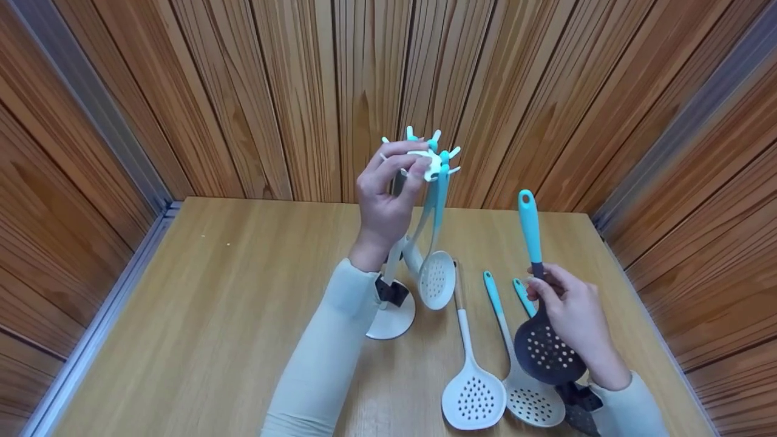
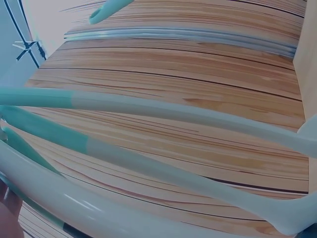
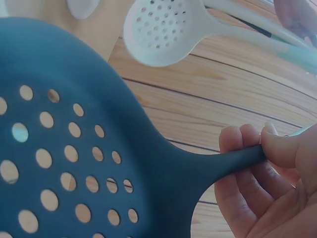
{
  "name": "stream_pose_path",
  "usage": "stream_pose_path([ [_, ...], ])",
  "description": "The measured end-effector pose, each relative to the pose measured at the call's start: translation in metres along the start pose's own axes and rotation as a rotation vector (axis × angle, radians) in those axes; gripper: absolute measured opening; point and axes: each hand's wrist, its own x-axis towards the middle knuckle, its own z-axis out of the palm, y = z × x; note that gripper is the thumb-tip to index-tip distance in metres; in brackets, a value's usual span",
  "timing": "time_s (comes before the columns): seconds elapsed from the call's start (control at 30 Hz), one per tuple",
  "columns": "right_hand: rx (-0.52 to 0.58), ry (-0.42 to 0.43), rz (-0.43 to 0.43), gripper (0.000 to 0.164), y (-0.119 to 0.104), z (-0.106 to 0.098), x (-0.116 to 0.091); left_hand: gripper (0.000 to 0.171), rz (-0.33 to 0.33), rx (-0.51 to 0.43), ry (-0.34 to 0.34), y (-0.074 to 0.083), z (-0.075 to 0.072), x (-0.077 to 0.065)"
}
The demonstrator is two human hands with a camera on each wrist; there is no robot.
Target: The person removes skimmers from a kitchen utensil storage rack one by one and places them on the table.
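Observation:
My left hand [image 1: 385, 200] grips the white hooked top [image 1: 432, 165] of a utensil stand with its fingers and thumb. From the hooks hang utensils with turquoise handles [image 1: 442, 197], one a pale perforated skimmer [image 1: 437, 282]. In the left wrist view, the stand's white pole [image 2: 99, 203] runs beside grey utensil shafts [image 2: 163, 109]. On the right, my right hand [image 1: 576, 312] pinches the neck of a dark skimmer [image 1: 549, 355], its turquoise handle [image 1: 529, 224] pointing up. The right wrist view shows thumb and fingers on that dark neck [image 3: 223, 163], the perforated bowl filling the left side.
Below the stand lie a white slotted turner [image 1: 473, 397] with a wooden handle and a grey skimmer [image 1: 535, 400]. A dark utensil [image 1: 580, 420] lies partly hidden under my right wrist. The stand's round base [image 1: 391, 325] is on the wooden table [image 1: 230, 315]. Wood-panelled walls [image 1: 309, 97] surround it.

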Motion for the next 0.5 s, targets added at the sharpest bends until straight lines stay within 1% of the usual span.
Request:
stream_pose_path([
  [0.23,-0.074,-0.017,0.017,0.012,0.012,-0.011,0.002,0.015,-0.001,-0.011,0.007,0.002,0.001,0.001],
  [0.4,-0.103,-0.02,0.014,0.011,0.022,-0.016,0.004,0.015,0.008,-0.021,0.01,-0.002,0.002,-0.001],
  [0.5,-0.105,-0.04,0.039,0.012,0.027,-0.019,0.005,0.017,0.003,-0.017,0.013,-0.003,0.003,-0.001],
])
